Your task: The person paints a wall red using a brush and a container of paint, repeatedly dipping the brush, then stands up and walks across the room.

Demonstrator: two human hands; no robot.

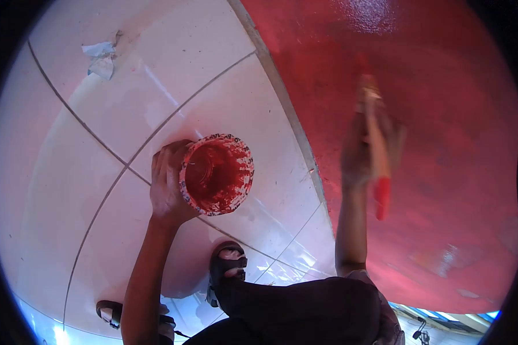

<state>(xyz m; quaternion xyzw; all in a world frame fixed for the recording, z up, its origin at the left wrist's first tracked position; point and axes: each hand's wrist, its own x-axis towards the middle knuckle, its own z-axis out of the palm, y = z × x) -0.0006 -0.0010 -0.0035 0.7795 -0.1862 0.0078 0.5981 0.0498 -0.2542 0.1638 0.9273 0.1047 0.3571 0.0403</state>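
My left hand [166, 187] grips a small round container [217, 173] of red paint, its rim and inside smeared red, held above the white tiled floor. My right hand [364, 150] is closed on a paintbrush [376, 144] with a red handle, blurred by motion. The brush's bristle end points up at the wet red painted surface [443, 103], which fills the right side of the view.
White floor tiles [98, 172] with grey grout lines cover the left. A crumpled scrap of paper [101, 57] lies on a tile at upper left. My sandalled foot [227, 267] and dark trouser leg [305, 310] are at the bottom.
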